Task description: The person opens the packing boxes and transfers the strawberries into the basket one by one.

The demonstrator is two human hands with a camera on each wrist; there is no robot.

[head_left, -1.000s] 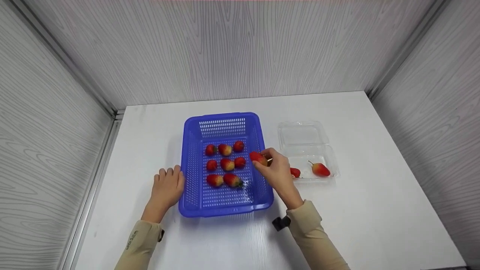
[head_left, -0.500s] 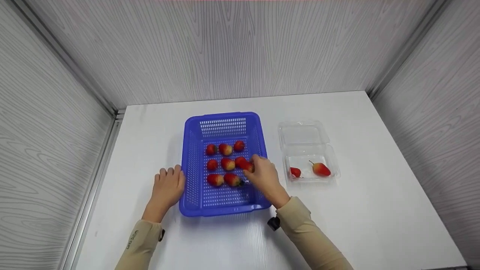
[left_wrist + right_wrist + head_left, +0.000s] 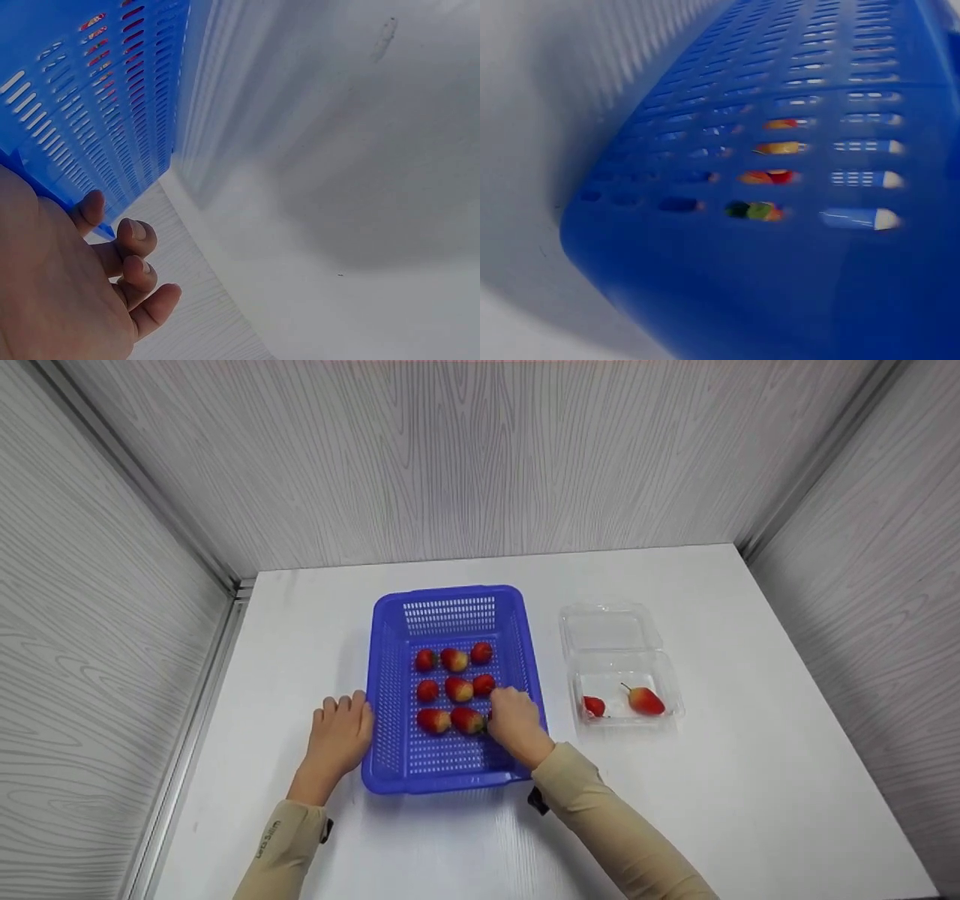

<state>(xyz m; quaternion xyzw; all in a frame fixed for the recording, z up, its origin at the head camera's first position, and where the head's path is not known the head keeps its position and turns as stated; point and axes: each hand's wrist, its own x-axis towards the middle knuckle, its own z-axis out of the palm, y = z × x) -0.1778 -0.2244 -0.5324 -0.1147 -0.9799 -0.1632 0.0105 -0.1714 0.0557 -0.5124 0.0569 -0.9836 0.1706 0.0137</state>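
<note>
A blue plastic basket [image 3: 455,784] with slotted walls holds several red-and-yellow strawberries [image 3: 459,689], laid out in rows on its floor. My right hand [image 3: 514,727] reaches inside along the right wall, fingers curled down at the front row around a strawberry that the hand hides in the head view. Red, yellow and green show through the wall slots in the right wrist view. Beside the left rim, my left hand [image 3: 341,735] rests against the basket with fingers loosely bent; its thumb is hidden.
Right of the basket lies a hinged clear plastic box [image 3: 619,682], lid folded back. Inside are a small red strawberry [image 3: 594,706] and a larger red-and-yellow strawberry [image 3: 645,700]. Woodgrain panels [image 3: 480,457] enclose the white table [image 3: 750,780] at the back and sides.
My right hand has carried a strawberry from over the basket's right rim, leftward and down into the basket, then toward the front row. The left hand stays at the left rim.
</note>
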